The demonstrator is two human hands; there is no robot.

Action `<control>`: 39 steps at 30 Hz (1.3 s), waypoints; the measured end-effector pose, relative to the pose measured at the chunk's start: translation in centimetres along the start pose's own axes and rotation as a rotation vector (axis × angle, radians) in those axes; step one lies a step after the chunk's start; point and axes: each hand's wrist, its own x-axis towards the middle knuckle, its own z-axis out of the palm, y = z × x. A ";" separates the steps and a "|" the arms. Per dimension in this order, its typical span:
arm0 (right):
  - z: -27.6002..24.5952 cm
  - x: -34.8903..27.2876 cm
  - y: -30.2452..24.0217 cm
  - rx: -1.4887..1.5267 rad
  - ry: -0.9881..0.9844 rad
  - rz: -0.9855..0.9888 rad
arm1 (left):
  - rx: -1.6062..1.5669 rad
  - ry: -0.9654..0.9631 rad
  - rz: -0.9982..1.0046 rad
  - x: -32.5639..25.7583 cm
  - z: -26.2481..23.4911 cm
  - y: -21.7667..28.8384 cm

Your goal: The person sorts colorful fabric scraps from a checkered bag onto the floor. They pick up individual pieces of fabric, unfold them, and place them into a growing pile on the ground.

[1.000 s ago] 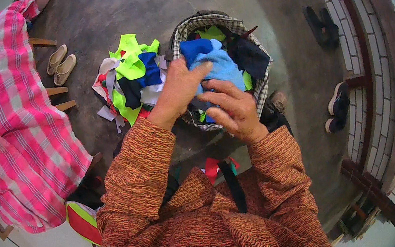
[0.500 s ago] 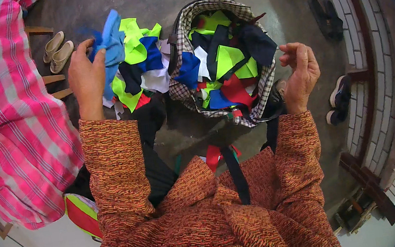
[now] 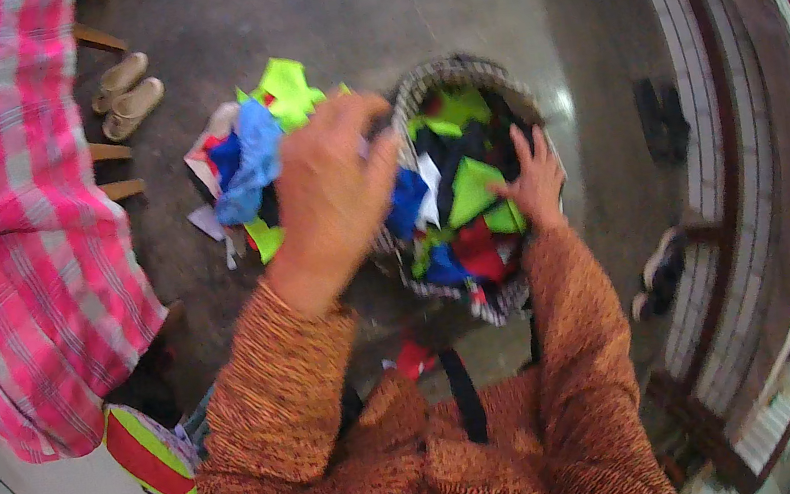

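Two hands, right hand (image 3: 532, 182) in basket (image 3: 451, 72)

No labels, signs or screens in my view. One possible package: red, yellow-green and white striped bag (image 3: 146, 454) on floor at lower left, below pink plaid cloth (image 3: 17, 250); kind unclear.

Round woven checked basket (image 3: 415, 103): matt weave. Bright cloth scraps (image 3: 467, 186): soft, matt. Grey concrete floor (image 3: 401, 3): smooth, faintly glossy.

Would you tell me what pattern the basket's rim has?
The basket rim has a dark-and-white check, best seen in the head view.
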 end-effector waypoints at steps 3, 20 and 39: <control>3.6 -0.8 -1.0 0.072 -0.127 -0.077 | 0.048 -0.053 0.085 -0.3 0.7 1.1; -2.0 -6.6 0.4 0.285 -0.350 -0.005 | -0.056 -0.056 0.093 -1.6 1.0 2.5; -13.7 -10.7 -5.9 1.835 -0.069 0.375 | -0.543 -0.541 -0.118 -3.0 6.1 2.7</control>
